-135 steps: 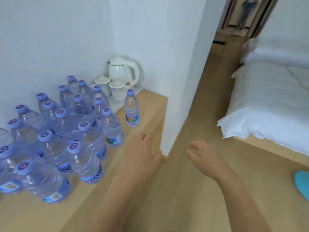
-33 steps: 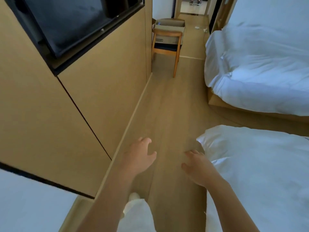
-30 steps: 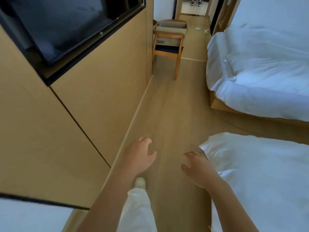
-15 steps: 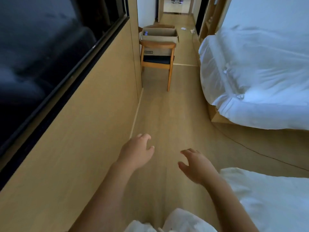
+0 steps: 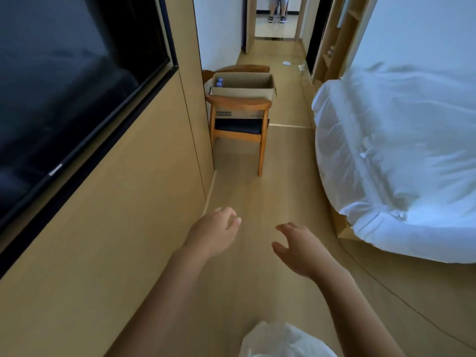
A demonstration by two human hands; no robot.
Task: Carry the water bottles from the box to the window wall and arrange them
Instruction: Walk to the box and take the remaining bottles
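Note:
An open cardboard box [image 5: 244, 92] stands on the seat of a wooden chair [image 5: 238, 119] ahead of me, beside the left wall. Blue caps of water bottles [image 5: 219, 82] show in the box's far left corner; the rest of its inside is hidden. My left hand [image 5: 215, 231] and my right hand [image 5: 298, 247] are stretched out in front of me over the floor, fingers loosely curved, holding nothing. Both are well short of the chair.
A wood-panelled wall with a black TV screen [image 5: 64, 94] runs along the left. A bed with white bedding [image 5: 396, 155] fills the right. A strip of wooden floor [image 5: 283, 155] leads between them to a doorway where a person's legs [image 5: 277, 9] stand.
I turned away from the bottles on the ledge and walked along the passage. The chair with the box has come closer; a second bed dropped out of view. Both hands stay empty.

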